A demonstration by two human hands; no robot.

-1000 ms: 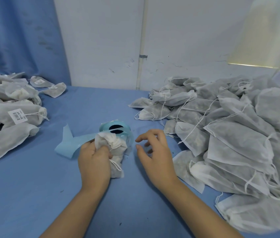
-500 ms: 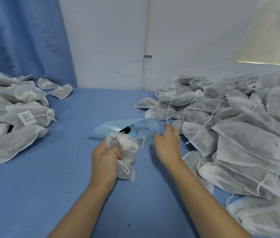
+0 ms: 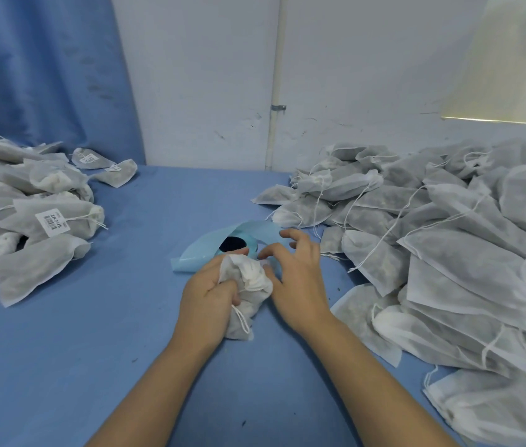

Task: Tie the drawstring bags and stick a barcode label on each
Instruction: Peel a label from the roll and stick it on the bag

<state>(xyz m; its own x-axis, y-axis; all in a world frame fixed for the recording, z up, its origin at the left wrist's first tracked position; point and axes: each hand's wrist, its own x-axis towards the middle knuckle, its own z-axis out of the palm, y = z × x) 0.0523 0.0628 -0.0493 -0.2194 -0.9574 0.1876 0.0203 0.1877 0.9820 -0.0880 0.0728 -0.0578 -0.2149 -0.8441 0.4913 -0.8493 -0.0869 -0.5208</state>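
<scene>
**Holding a floppy little bag for its label: where the grip went**

The left hand's fingers (image 3: pixel 225 289) were curled tight round the gathered neck of one drawstring bag (image 3: pixel 250 279), so the left hand (image 3: pixel 206 296) was gripping it just above the blue table (image 3: pixel 93 350), centre of the view. A loop of drawstring (image 3: pixel 242 319) hung out below the fist.

The right hand's fingertips (image 3: pixel 284 234) were bent claw-style right at the bag's top. I honestly couldn't tell whether they pinched a label or nothing at all. The right hand (image 3: pixel 300 279) sat just beside the bag, touching it along the thumb side.

My guess on handling:
- Thin non-woven cloth, soft and very light, so it crumples wherever you squeeze.
- It probably won't slip, and nothing looked breakable.
- The cinched neck seemed the sensible place to hold, leaving the flatter body free for a sticker.

Looks-wise it was white-grey and slightly see-through, with darker filling showing inside and a bunched white top.

Just behind the hands lay the label roll (image 3: pixel 250 241) with its pale blue liner strip (image 3: pixel 190 260) trailing left. The unlabelled pile (image 3: pixel 448 253) sat on the right, and the finished pile (image 3: pixel 45 253), with barcode stickers (image 3: pixel 53 222) on it, was well apart on the left.
</scene>
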